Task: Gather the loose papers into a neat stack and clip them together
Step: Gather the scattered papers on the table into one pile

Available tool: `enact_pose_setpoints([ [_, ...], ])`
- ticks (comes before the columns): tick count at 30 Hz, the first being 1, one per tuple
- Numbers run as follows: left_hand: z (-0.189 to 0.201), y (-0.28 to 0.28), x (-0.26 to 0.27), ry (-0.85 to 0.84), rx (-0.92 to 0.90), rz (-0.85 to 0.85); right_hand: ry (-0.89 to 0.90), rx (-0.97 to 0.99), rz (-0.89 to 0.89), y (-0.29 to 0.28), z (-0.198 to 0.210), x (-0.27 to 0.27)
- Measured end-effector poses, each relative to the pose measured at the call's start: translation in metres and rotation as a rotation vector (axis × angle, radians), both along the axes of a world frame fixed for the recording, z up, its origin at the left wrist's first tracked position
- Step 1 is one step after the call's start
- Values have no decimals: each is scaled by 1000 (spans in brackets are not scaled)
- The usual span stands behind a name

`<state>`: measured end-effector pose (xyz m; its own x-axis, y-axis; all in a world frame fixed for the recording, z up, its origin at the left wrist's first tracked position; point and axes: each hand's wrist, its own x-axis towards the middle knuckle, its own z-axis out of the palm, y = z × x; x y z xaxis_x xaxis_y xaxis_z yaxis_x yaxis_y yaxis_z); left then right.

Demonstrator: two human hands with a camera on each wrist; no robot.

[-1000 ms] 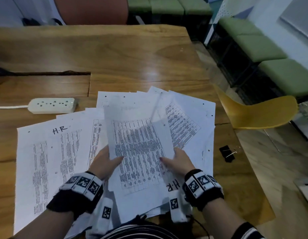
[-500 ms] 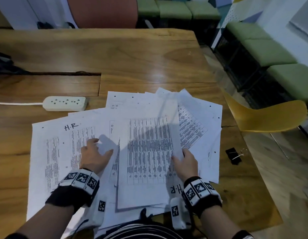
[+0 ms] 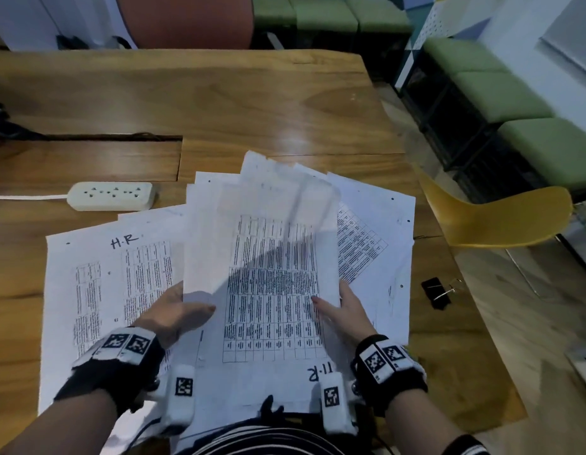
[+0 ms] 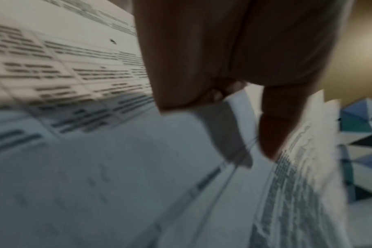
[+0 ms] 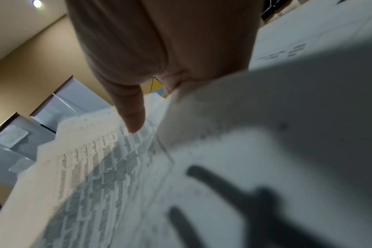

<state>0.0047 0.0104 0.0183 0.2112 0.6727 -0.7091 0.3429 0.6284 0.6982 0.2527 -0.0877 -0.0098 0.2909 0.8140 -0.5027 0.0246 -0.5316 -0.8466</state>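
Partial bundle of white printed paper sheets (image 3: 268, 274) is being pinched at both side edges by left hand (image 3: 173, 310) and right hand (image 3: 344, 310), raised for squaring; remaining sheets (image 3: 98, 290) are lying fanned on wooden table (image 3: 219, 103), black binder clip (image 3: 436, 292) waiting alongside.

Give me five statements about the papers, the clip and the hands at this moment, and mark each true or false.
1. Both hands hold the same bunch of papers: the left hand at its left edge, the right hand at its right edge. True.
2. The binder clip is already clamped on the papers. False: it lies on the table, right of the sheets, untouched.
3. A power strip lies left of the papers. True.
4. All sheets are gathered into one stack. False: the loose sheets still lie spread on the table.
5. The chair by the table's right edge is red. False: it is yellow.
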Motion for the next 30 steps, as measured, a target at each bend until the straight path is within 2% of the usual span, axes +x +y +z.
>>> enact_pose_setpoints([
  [3,2,-5,2,-59,-44,27,-61,42,49,6,4,-4],
  [7,8,-5,0,-104,-32,57,84,13,137,6,17,-2],
  [9,6,-6,1,-124,-43,45,59,1,104,2,18,0],
  [11,9,-11,5,-32,15,-25,-173,-54,-30,0,8,7],
  [13,10,-16,9,5,70,-39,-376,-145,-377,0,3,20],
  [14,15,-21,11,11,84,-35,-399,-216,-529,0,2,28],
  [16,20,-25,13,6,60,3,-326,-332,-641,1,4,42],
  [20,21,-30,13,-26,82,14,-247,-330,-602,8,4,56],
  [30,1,-24,2,62,3,30,-380,-305,-566,23,-6,48],
])
